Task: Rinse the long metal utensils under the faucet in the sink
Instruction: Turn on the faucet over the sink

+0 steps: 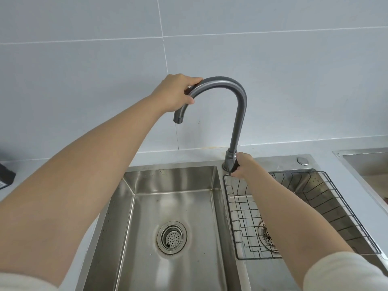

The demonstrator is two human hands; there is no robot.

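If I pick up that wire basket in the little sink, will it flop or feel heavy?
Probably stiff: the wire basket keeps straight edges and a neat grid. Likely light for its size, since it is mostly thin wire and open gaps.

Black wire rack (pixel 310 185) at four o'clock, grey tiled wall (pixel 84 59) across twelve, pale countertop (pixel 27 171) at nine, dark box (pixel 6 175) at its left edge, round metal cap (pixel 302 161) at two.
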